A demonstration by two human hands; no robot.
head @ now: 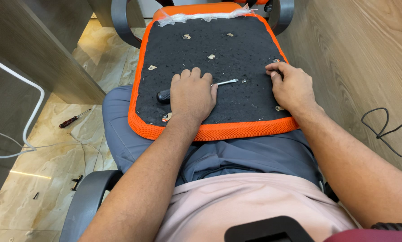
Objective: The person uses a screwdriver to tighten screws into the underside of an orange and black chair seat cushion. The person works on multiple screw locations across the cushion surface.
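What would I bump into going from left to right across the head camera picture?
White cable → red-handled screwdriver on the floor → left hand on a black-handled screwdriver → right hand → black cable.

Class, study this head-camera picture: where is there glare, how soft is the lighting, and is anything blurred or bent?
Head view: even, soft light; a bright glare strip lies on the marble floor at lower left; faint shadows fall under the left hand and right hand; the screwdriver and seat pad are sharp; the wide lens bends the edges, and the near shirt looks slightly soft.
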